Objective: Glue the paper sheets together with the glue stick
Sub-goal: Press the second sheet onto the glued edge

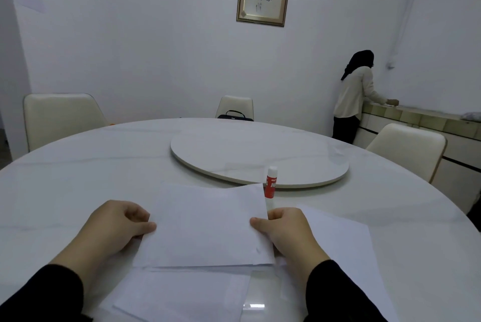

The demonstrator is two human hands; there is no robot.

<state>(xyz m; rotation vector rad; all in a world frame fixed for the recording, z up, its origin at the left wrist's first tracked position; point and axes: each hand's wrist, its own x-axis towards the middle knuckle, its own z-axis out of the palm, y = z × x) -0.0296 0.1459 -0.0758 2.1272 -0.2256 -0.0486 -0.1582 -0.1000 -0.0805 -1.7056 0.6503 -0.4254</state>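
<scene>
A: State the hold.

B: The left hand [118,228] pinched the left edge of the top sheet [205,225], thumb over, fingers curled under. The right hand [285,233] pinched its right edge and also held the glue stick [270,186], which stood upright behind the sheet. Whether the cap was on could not be determined.

A: Where were the other sheets?

B: A lower sheet [182,293] lay under the held one at the near table [78,181] edge; another sheet [346,243] lay to the right, partly under the right hand.

A: Probable faults?

B: With stick and paper sharing one hand, the sheet was likely to crease or slip when the stick was repositioned. Loose sheets near the table edge could slide off if nudged.

A: Clearance?

B: Bare table lay to the left and ahead. The turntable [260,155] rim sat just behind the stick and limited forward travel.
</scene>
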